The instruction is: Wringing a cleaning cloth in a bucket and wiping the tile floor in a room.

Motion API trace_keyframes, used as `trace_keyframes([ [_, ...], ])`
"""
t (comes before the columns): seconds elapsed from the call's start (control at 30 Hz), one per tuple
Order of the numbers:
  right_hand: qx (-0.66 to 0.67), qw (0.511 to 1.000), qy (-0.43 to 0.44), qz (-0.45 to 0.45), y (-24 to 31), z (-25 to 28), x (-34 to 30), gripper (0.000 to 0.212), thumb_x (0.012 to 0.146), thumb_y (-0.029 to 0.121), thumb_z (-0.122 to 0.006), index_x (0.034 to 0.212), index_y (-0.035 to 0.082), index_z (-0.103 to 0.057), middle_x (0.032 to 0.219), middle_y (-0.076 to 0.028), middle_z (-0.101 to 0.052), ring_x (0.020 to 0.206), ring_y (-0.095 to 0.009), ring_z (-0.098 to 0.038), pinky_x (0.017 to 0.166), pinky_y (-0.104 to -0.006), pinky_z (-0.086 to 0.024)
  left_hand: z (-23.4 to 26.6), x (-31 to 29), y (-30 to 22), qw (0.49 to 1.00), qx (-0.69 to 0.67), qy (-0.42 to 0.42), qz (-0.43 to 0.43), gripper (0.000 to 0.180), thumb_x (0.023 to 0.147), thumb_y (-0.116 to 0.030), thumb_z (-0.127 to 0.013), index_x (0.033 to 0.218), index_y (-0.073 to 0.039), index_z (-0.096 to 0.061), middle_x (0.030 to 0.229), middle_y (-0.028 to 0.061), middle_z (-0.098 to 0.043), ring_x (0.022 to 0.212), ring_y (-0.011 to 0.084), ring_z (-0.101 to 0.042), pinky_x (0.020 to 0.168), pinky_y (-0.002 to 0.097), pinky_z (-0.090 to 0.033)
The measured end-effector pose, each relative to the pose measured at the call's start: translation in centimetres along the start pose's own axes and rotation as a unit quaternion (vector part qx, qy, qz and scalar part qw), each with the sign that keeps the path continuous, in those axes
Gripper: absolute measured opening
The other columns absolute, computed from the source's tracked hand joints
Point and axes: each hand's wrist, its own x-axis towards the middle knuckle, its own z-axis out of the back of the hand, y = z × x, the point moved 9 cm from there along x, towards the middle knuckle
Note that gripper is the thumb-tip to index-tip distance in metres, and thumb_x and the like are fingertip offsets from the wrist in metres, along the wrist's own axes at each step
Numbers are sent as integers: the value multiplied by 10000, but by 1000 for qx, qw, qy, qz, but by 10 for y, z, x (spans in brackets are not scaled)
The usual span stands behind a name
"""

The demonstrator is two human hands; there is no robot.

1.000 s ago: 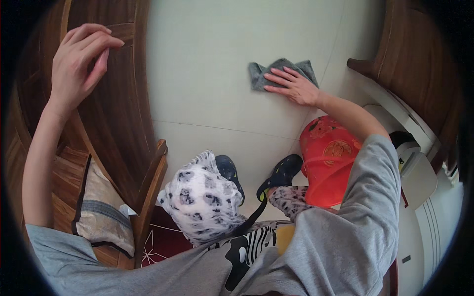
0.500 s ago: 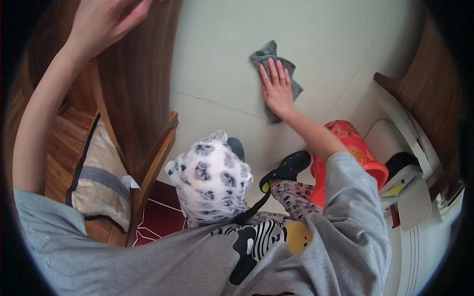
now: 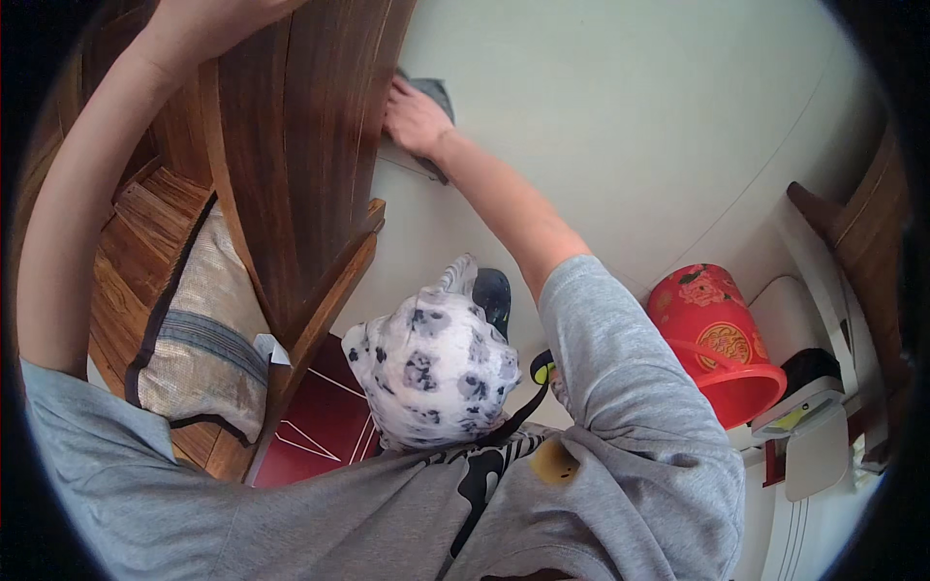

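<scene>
**Right hand (image 3: 417,118) resting on a grey cloth (image 3: 438,94) beside a dark wooden panel (image 3: 300,145)**

Seen from above, a person in a grey T-shirt (image 3: 630,387) is bending over a pale floor (image 3: 620,126). The right arm is slanting forward and to the left. The cloth is lying on the floor just beside the wooden panel, partly covered by the right hand. That hand's fingers are lying close together over the cloth, their tips right by the panel's edge; I cannot tell whether they are pinching the fabric. The left hand (image 3: 218,27) is showing only in part at the top edge of the view, over the woodwork, so I cannot tell whether its fingers are apart or together, or touching anything.

Working this narrow spot well is probably depending on a flat palm and a cloth spread under every fingertip, so that fabric rather than skin is meeting the angle between floor and wood. Even, moderate pressure is likely to be serving better than a hard push, since a bunching cloth could be slipping from under the hand or missing the edge.

A red bucket (image 3: 712,290) is sitting to the right, well apart from the cloth. A knee in spotted trousers (image 3: 417,368) is filling the lower middle.
</scene>
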Motion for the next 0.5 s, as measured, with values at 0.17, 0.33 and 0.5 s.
trace_keyframes([
  [0.17,39,969,62,234,51,-44,-32,383,904,237,-512,1249,169,-661,1500,-15,-495,1418,-231,-395,1221,-455,-229,1,6,-14,996,-25,-90,8,180,803,-61,-577,855,-117,-740,842,18,-697,936,201,-640,851,368,-480],
  [0.33,92,908,66,404,80,-46,-121,383,948,278,-479,1278,162,-636,1539,-32,-455,1452,-242,-365,1235,-447,-212,1,-5,0,997,-35,-69,8,167,823,-79,-580,854,-120,-739,845,18,-699,945,201,-636,856,373,-479],
  [0.5,69,838,248,481,76,-47,-200,399,922,292,-503,1264,168,-666,1559,-73,-430,1482,-254,-322,1230,-469,-201,-2,3,-5,999,20,-33,10,159,835,-94,-583,860,-120,-738,856,23,-701,958,211,-637,868,383,-478],
])
